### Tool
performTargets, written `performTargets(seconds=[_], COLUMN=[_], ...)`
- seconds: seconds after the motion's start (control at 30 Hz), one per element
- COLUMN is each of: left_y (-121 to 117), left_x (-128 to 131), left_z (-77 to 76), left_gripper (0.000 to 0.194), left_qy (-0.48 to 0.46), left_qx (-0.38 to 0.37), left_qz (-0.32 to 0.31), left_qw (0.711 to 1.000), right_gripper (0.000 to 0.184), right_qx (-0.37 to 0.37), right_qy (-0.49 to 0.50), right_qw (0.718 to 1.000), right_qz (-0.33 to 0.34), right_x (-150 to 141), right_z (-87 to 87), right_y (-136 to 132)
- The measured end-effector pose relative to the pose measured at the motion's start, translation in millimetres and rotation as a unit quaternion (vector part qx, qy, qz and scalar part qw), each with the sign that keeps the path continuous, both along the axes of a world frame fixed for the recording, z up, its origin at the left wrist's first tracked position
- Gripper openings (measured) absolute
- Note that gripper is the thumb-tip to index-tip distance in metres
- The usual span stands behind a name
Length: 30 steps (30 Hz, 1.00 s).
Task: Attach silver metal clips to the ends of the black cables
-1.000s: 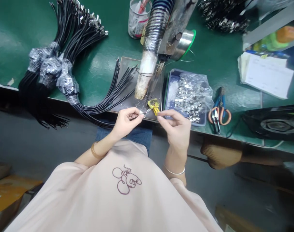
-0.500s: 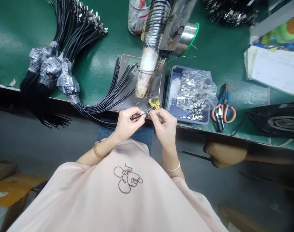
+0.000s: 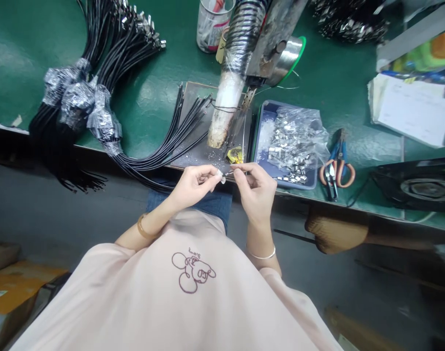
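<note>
Your right hand (image 3: 257, 192) has moved from the yellow sponge (image 3: 234, 155), where it was a second ago, to the silvery tip (image 3: 230, 173) of a black cable end (image 3: 224, 175). Your left hand (image 3: 193, 185) clamps that cable end at the tabletop's (image 3: 149, 97) front edge; whether your right hand grips the tip cannot be told.

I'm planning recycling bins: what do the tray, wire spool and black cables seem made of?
Tray: probably plastic, satin blue, with a smooth, moulded-looking rim.
Wire spool: its shiny, silvery windings look like metal; the smooth green rim may be plastic.
Black cables: slightly glossy sheathing, perhaps plastic or rubber, with shiny ends that look like metal.
</note>
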State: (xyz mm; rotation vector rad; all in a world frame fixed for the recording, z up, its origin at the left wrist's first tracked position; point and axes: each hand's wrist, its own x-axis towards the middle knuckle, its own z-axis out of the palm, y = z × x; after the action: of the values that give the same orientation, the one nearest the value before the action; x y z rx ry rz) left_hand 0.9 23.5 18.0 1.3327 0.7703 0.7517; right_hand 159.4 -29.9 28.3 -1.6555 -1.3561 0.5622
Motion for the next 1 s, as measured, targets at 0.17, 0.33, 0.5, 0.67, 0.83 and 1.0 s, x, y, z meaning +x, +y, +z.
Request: performTargets(seconds=[0.17, 0.33, 0.5, 0.67, 0.83, 1.0], left_y=[2, 4, 8, 12, 15, 18], left_x=[-2, -2, 0, 3, 4, 6], left_z=[-0.3, 1.3, -1.1, -3.2, 1.6, 2.7], left_gripper=[0.030, 0.029, 0.033, 0.032, 0.030, 0.028], left_qy=[-0.044, -0.054, -0.064, -0.060, -0.060, -0.066], left_qx=[-0.043, -0.074, -0.133, -0.165, -0.198, -0.209], left_qz=[-0.008, -0.019, -0.014, 0.017, 0.025, 0.030], left_qw=[0.998, 0.996, 0.989, 0.984, 0.978, 0.975], right_gripper=[0.033, 0.041, 0.035, 0.011, 0.008, 0.012], right_qx=[-0.020, -0.061, -0.039, 0.065, 0.133, 0.236], right_qy=[0.010, 0.110, 0.033, 0.036, 0.022, -0.177], right_qw=[0.999, 0.988, 0.997, 0.997, 0.989, 0.955], right_qz=[0.034, 0.089, 0.055, -0.029, -0.059, 0.015], right_x=[0, 4, -2, -6, -4, -7], right_z=[0.5, 0.5, 3.6, -3.8, -14.8, -20.8], right_y=[0, 2, 1, -2, -6, -4])
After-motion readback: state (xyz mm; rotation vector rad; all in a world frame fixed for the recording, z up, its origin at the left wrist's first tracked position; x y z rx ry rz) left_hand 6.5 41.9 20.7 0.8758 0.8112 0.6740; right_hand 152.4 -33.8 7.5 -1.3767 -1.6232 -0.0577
